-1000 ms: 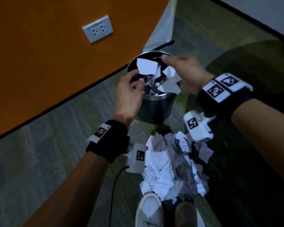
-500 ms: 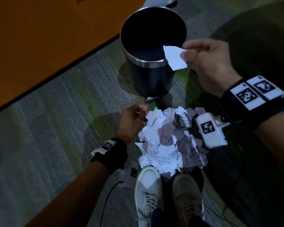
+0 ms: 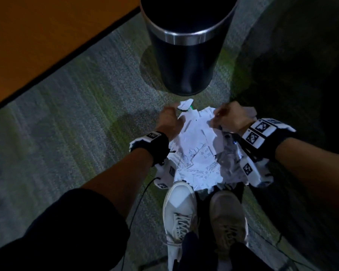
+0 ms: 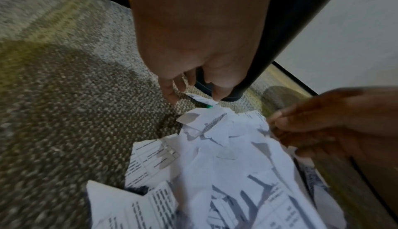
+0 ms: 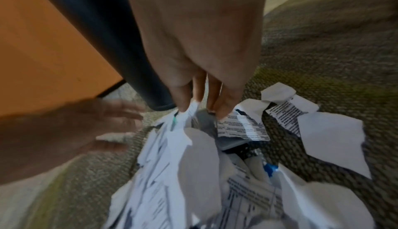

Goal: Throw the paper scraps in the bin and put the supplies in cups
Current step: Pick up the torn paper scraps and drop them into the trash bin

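A pile of torn printed paper scraps [image 3: 198, 159] lies on the carpet just in front of a dark round bin [image 3: 184, 55] with a metal rim. My left hand [image 3: 171, 116] is at the pile's far left edge. In the left wrist view its thumb and fingers [image 4: 217, 94] curl down round a small crumpled scrap [image 4: 202, 99] that lies over something green [image 4: 209, 106]. My right hand [image 3: 227, 116] is on the pile's far right. In the right wrist view the right hand [image 5: 202, 111] pinches the top of a scrap [image 5: 189, 113]. A blue-tipped item [image 5: 270, 167] shows under the papers.
An orange wall panel [image 3: 47, 36] with a dark baseboard runs along the left. My two shoes [image 3: 179, 210] [image 3: 227, 212] stand at the pile's near edge. A thin black cable [image 3: 137, 202] trails from my left wrist. More loose scraps [image 5: 331, 139] lie to the right.
My right hand came down from beside the bin's rim to the pile, without the scrap it held there. My left hand stayed at the pile's far left edge. The view tilted down.
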### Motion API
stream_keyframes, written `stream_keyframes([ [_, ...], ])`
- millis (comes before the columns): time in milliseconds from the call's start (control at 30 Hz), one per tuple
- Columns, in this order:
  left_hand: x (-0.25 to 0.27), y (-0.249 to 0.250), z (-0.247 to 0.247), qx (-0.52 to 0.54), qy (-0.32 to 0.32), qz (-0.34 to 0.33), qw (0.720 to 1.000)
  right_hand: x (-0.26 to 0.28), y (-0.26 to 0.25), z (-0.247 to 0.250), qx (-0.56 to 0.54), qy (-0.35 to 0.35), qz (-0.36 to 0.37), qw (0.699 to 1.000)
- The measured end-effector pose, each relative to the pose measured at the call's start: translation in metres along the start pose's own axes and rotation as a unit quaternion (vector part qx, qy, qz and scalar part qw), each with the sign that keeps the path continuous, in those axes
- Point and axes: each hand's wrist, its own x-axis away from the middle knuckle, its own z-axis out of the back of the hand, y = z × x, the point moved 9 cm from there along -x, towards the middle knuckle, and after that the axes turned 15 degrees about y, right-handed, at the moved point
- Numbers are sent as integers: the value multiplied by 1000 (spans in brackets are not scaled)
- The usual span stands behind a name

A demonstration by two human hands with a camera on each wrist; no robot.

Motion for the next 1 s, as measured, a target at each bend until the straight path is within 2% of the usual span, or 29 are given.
stream_keyframes([
  [67,-9,12,-2,-17,31,-39,999,-10,-8,6,67,53,32,996],
  [167,-24,19,-10,-64,58,-74,994,-19,-17,-10,64,21,52,996],
  [233,-29,16,-15,-76,59,-63,993,-19,-20,-26,98,-11,70,993],
  [333,-35,7,-21,-87,48,-32,995,-18,-25,-36,160,6,104,982],
  [433,-39,9,-9,-68,86,-23,994,-12,-26,-31,142,40,101,984],
  [533,-40,5,4,-69,107,-19,992,0,-41,-16,95,66,157,981],
  [600,-31,4,2,-76,85,-46,992,11,-49,-4,61,75,204,974],
  [667,-11,4,-2,-79,48,-85,992,23,-44,-6,78,36,223,971],
  [800,32,-5,-12,-8,-18,-102,995,45,-14,-26,156,-49,215,963],
  [900,51,-10,-28,70,-98,-52,991,57,-6,-44,170,-77,214,959],
  [933,57,-7,-34,83,-132,-64,986,59,-5,-48,172,-82,208,959],
  [1000,65,-5,-43,25,-168,-119,978,65,-1,-59,193,-87,209,955],
])
